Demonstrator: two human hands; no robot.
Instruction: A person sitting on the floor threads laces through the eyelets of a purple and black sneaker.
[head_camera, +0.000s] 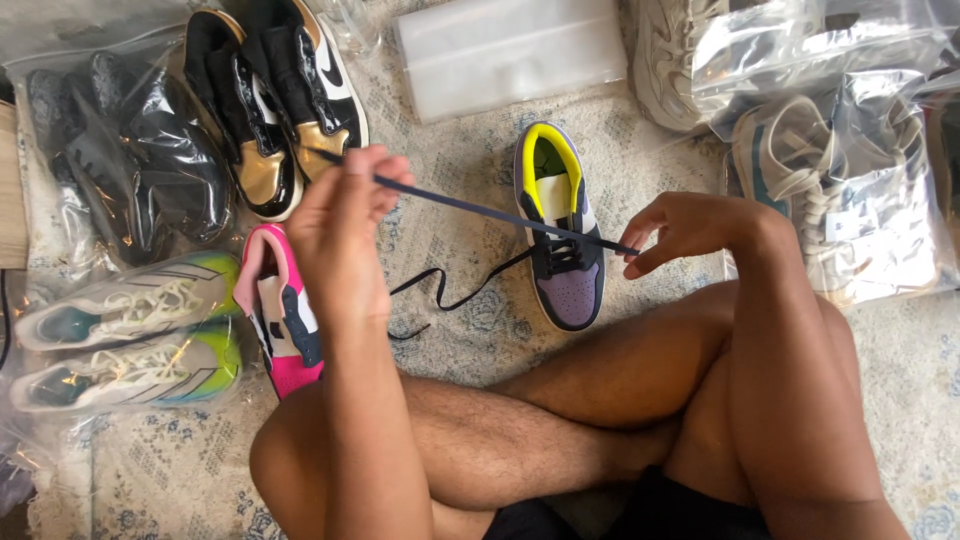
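A pale patterned rug (450, 190) carries a purple-and-yellow sneaker (562, 240) at centre, a pink sneaker (282, 320) at nine o'clock, black-and-gold sneakers (270, 100) at eleven, and bagged shoes (850, 180) at two.

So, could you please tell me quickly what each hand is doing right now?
Left hand: closed, pinching one end of the dark shoelace.
Right hand: closed, pinching the same lace near the purple sneaker.

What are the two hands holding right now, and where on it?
A dark shoelace: the left hand pinches one end, the right hand the other, stretched taut over the yellow-collared sneaker.
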